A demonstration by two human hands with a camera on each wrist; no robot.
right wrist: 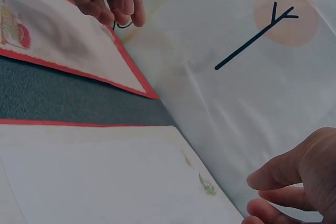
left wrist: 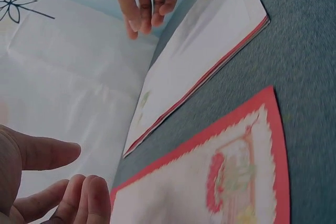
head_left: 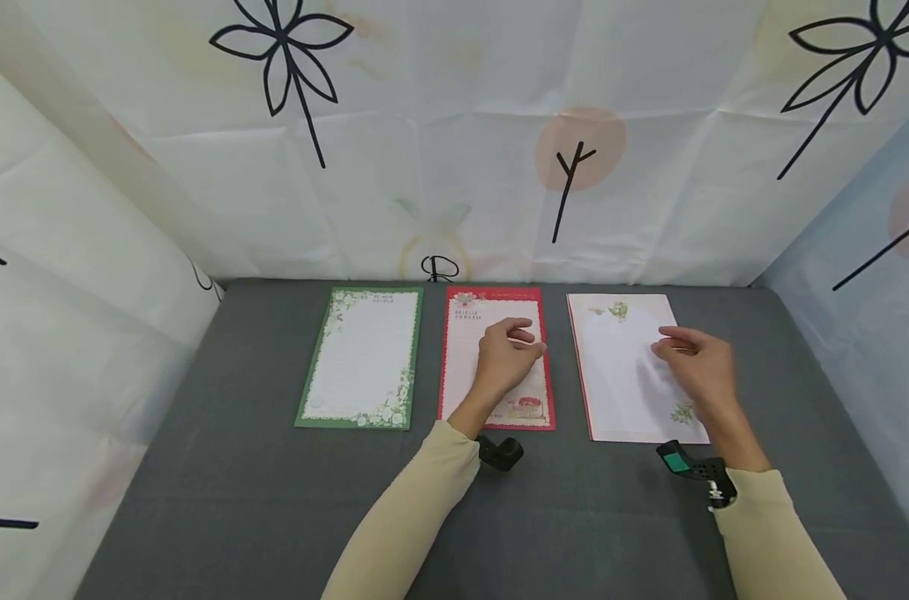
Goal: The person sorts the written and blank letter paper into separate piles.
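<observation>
My left hand (head_left: 505, 357) hovers over a red-bordered sheet of letter paper (head_left: 465, 358) in the middle of the table, fingers loosely bent. In the left wrist view a gap shows between its thumb and fingers (left wrist: 73, 198), with nothing held. To the right, a stack of white paper (head_left: 611, 375) with small green plant prints and a red edge beneath lies under my right hand (head_left: 700, 367). That hand is raised above the stack. Its thumb and fingers (right wrist: 281, 174) curve loosely in the right wrist view and hold nothing.
A green-bordered sheet with a floral print (head_left: 364, 358) lies at the left of the row. All the papers rest on a dark grey tablecloth (head_left: 259, 508). White cloth (head_left: 439, 192) with line-drawn plants hangs along the back and sides.
</observation>
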